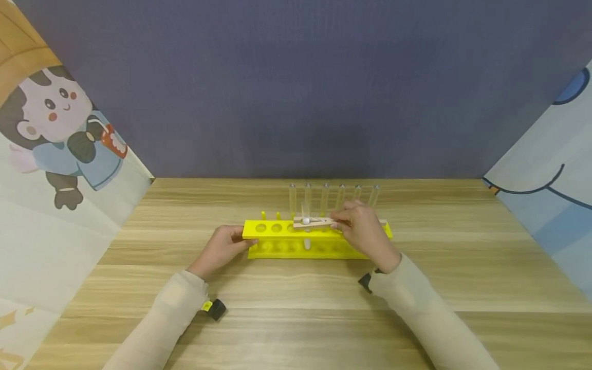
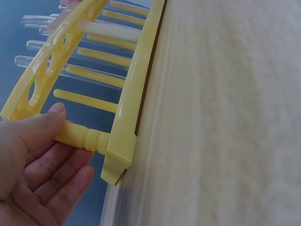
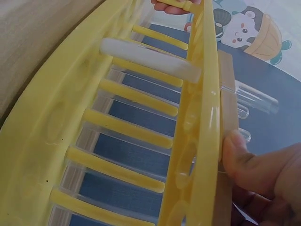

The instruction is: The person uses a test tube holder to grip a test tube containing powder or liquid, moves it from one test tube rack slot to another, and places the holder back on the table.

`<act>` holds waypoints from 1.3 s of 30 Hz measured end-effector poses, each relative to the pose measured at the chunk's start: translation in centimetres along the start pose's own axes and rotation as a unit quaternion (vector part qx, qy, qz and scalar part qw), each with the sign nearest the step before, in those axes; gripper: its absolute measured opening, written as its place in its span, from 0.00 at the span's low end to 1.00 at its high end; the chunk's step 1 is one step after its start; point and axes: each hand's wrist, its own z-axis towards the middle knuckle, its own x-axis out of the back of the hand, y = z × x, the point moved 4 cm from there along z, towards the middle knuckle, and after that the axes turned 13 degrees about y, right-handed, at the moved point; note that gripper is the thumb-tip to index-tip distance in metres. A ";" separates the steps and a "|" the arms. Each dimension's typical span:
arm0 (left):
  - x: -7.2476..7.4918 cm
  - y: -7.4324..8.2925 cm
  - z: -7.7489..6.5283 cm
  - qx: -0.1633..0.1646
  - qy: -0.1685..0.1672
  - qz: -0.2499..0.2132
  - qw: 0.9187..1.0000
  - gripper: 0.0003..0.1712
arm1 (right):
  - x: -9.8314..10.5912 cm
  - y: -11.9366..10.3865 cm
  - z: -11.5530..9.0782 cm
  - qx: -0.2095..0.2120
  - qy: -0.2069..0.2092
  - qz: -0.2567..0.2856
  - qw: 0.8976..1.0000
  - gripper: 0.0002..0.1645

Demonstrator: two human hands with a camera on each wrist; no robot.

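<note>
Head view: we're over a wood-grain tabletop (image 1: 305,318), dark blue panel (image 1: 305,92) behind, cartoon print (image 1: 69,139) to the left
Yellow rack (image 1: 270,235): standing on the table, long axis left to right
Test tube (image 1: 307,244): we've got it upright through the rack's top, white in its lower part
Wooden clamp (image 1: 314,223): lengthwise above the rack, tip pointing left, around the tube
Left hand (image 1: 221,250): pinching the rack's end post
Right hand (image 1: 365,228): thumb and fingers pinching the clamp

Head view facing down, wrist close-ups, shared rack (image 1: 277,236)
</note>
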 end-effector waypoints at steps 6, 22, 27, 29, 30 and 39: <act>0.0 -0.2 0.1 0.008 -0.002 0.002 1.000 0.14 | -0.3 0.2 0.0 -0.003 -0.008 -0.004 1.000 0.13; -0.1 0.1 0.0 0.014 -0.001 0.007 1.000 0.15 | -0.3 1.1 -0.1 -0.031 -0.056 0.029 0.998 0.14; -0.2 -0.1 0.1 0.019 0.000 0.006 1.000 0.15 | -0.2 1.4 0.0 -0.036 -0.061 0.042 0.997 0.14; -0.2 -0.2 0.1 0.022 -0.001 0.006 1.000 0.15 | -0.3 1.5 0.0 -0.039 -0.063 0.045 0.996 0.14; -0.3 -0.2 0.1 0.023 -0.001 0.006 1.000 0.15 | -0.3 1.6 0.0 -0.041 -0.064 0.045 0.996 0.14; -0.2 -0.1 0.1 0.016 0.004 0.007 1.000 0.14 | -0.2 1.7 0.0 -0.037 -0.057 0.041 0.997 0.14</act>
